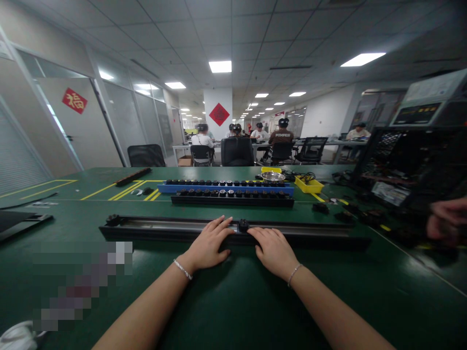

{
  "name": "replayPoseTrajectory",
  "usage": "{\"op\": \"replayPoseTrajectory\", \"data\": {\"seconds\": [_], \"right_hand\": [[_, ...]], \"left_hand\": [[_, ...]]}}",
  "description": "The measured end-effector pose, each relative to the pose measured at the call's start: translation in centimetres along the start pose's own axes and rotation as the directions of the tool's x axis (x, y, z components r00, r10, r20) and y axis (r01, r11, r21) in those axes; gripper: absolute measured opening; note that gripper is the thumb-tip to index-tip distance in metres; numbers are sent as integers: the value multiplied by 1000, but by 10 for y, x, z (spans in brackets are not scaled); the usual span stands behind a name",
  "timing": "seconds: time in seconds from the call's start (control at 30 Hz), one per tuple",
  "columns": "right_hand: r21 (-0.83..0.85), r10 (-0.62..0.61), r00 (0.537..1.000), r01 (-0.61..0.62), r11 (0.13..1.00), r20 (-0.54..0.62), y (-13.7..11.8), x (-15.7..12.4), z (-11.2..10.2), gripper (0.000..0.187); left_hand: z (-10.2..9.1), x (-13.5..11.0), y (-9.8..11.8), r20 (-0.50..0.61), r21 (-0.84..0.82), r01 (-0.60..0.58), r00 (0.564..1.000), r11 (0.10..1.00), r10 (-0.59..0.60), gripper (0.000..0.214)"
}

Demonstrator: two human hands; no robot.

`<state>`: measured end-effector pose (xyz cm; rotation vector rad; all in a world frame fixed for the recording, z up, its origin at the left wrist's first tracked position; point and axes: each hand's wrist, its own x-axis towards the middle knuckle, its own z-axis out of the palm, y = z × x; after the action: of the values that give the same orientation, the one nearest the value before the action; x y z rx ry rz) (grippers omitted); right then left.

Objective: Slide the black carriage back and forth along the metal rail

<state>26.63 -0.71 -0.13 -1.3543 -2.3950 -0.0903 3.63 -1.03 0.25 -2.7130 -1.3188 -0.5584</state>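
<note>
Left hand (209, 245) has a loose grip, fingers spread over the long black rail (153, 234) — probably steadying it. Right hand (276, 249) is up against the small black block (243, 225) sitting in the rail between both hands; can't tell if that grip's pinching. Farther back, a blue rail (164, 188) — likely parked clear of the work.

Bare forearms (146, 302); pale, thicker bracelet (182, 269) on left wrist; slim, silvery band (294, 275) on right wrist
</note>
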Motion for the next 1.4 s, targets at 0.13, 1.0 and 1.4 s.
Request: {"op": "replayPoseTrajectory", "data": {"seconds": [0.13, 1.0, 1.4], "right_hand": [[-11, 4, 1000, -4, 1000, -2, 0, 0, 1, 45], [-37, 53, 997, -55, 998, -54, 4, -1, -3, 38], [-40, 82, 992, -86, 996, -96, 8, -1, -1, 34]], "left_hand": [[5, 0, -3, -3, 32, 7, 1000, 999, -7, 59], [4, 1, -1, 16, 43, 21, 1000, 999, -22, 55], [4, 1, -1, 18, 53, 22, 1000, 998, -23, 54]]}}
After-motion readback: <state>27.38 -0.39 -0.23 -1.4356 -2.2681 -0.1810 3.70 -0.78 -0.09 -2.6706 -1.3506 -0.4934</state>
